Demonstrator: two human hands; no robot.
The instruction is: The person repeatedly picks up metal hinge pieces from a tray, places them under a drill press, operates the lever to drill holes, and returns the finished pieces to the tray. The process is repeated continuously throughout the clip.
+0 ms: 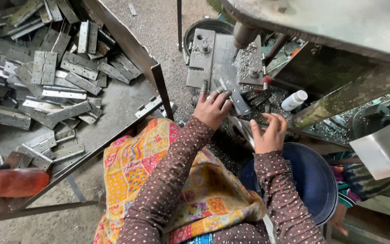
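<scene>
My left hand (212, 108), with a ring on one finger, grips a grey metal hinge (234, 95) and holds it on the steel plate (213, 54) of a drill press. The round drill spindle (243, 35) hangs just above and behind it. My right hand (269, 133) hovers a little to the right with its fingers spread and nothing in it. Both sleeves are brown with light dots. A bright patterned cloth (159, 167) covers my lap.
A low metal tray (113, 108) at the left holds a heap of several grey hinges (50, 68). A dark blue tub (312, 180) sits under my right arm. A small white bottle (294, 100) lies by the machine among metal shavings. A shiny sheet-metal piece (384, 151) is at right.
</scene>
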